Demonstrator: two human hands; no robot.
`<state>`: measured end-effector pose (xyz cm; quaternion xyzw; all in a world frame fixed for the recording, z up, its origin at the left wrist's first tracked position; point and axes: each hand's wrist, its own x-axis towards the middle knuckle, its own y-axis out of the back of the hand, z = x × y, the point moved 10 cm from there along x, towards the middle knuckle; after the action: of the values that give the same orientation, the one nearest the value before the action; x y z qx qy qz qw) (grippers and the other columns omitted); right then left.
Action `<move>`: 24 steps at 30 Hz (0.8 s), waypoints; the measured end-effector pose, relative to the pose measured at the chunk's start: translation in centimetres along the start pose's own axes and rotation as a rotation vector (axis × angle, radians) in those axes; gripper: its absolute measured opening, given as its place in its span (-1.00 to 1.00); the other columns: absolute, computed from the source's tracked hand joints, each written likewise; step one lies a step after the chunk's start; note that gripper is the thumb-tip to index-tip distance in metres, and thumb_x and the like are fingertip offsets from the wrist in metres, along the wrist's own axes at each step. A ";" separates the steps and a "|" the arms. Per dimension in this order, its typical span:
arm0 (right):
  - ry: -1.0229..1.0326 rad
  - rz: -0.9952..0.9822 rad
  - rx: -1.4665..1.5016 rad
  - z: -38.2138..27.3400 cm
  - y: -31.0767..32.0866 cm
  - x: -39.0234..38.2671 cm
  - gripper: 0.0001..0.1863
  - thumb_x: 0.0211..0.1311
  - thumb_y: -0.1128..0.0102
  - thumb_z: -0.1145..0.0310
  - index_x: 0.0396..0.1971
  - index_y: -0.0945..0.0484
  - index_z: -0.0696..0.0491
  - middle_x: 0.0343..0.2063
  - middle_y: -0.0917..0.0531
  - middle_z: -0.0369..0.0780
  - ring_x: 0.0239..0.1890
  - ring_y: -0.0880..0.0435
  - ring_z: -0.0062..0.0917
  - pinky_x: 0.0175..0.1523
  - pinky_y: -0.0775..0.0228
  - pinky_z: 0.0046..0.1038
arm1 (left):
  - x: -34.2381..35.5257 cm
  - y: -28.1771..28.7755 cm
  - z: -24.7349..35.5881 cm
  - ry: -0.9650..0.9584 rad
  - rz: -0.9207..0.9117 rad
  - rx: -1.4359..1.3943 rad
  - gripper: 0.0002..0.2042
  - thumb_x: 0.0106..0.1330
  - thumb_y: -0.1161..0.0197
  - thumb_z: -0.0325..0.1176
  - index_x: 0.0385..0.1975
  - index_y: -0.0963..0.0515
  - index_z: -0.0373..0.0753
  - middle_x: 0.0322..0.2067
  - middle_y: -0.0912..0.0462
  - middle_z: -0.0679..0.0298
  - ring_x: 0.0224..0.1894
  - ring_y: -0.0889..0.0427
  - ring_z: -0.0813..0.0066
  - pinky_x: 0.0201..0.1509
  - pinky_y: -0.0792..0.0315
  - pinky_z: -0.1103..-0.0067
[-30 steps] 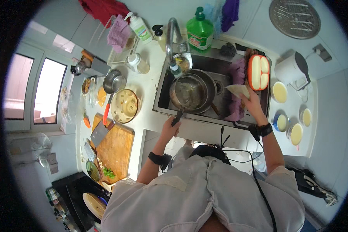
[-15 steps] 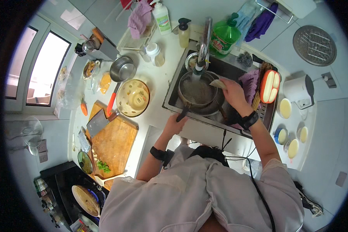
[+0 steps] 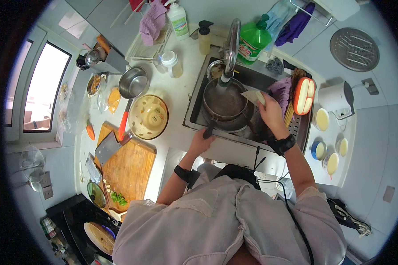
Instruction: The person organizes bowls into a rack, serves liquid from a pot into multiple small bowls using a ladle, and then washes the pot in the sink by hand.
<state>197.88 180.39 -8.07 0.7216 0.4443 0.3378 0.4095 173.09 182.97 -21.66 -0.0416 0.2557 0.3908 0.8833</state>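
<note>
My left hand (image 3: 201, 142) is closed round the black handle of a dark pan (image 3: 225, 115), which sits over the sink (image 3: 193, 115) beneath the tap (image 3: 232, 48). The pan's inside looks grey and wet. My right hand (image 3: 271, 114) pinches a pale, flat, pad-like piece (image 3: 253, 96) at the pan's right rim; its exact kind cannot be made out. Under the pan, another dark round vessel partly shows in the sink. A small metal strainer bowl (image 3: 215, 70) stands by the tap's base.
Left of the sink are a patterned yellow bowl (image 3: 149, 117), a steel saucepan (image 3: 133, 82) and a cutting board (image 3: 135, 165) bearing a cleaver (image 3: 107, 148) and chopped greens. A green detergent bottle (image 3: 254, 40) stands behind the sink. Several pale-filled cups (image 3: 321, 120) stand at right.
The whole view has shifted slightly. My right hand has turned a little, and more of the pale piece shows above the pan's rim. My left hand keeps hold of the pan handle.
</note>
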 end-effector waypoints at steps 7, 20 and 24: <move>-0.097 0.119 0.120 3.8 2.0 -2.0 -0.66 0.03 -0.03 0.33 -0.17 -0.37 0.15 -0.35 -0.51 0.03 -0.33 -0.49 -0.12 -0.30 -0.35 -0.28 | 0.9 0.0 -1.4 -0.007 -0.001 -0.032 -0.83 0.06 -0.14 -0.40 -0.40 -0.34 -0.30 -0.82 -0.31 0.37 -0.83 -0.25 0.66 -0.81 -0.10 0.67; -0.001 0.236 0.201 4.6 2.3 0.2 -0.54 -0.09 0.09 0.69 -0.07 -0.28 0.14 -0.19 -0.43 0.05 -0.15 -0.42 -0.07 -0.15 -0.30 -0.26 | 1.4 0.7 -3.9 0.019 0.017 0.004 -0.81 -0.02 -0.15 -0.37 -0.49 -0.34 -0.32 -0.78 -0.32 0.33 -0.79 -0.34 0.58 -0.74 -0.21 0.60; 0.307 0.268 0.161 0.2 3.9 6.1 -0.42 -0.18 0.16 0.79 -0.04 -0.26 0.05 -0.03 -0.31 0.02 -0.08 -0.37 -0.06 -0.10 -0.29 -0.26 | 0.5 1.4 -2.1 -0.041 0.027 0.098 -0.81 -0.03 -0.15 -0.37 -0.52 -0.33 -0.33 -0.77 -0.32 0.31 -0.77 -0.35 0.55 -0.69 -0.23 0.58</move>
<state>201.81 184.87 -3.93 0.7447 0.4270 0.4586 0.2297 171.52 183.68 -23.54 0.0132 0.2569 0.3906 0.8839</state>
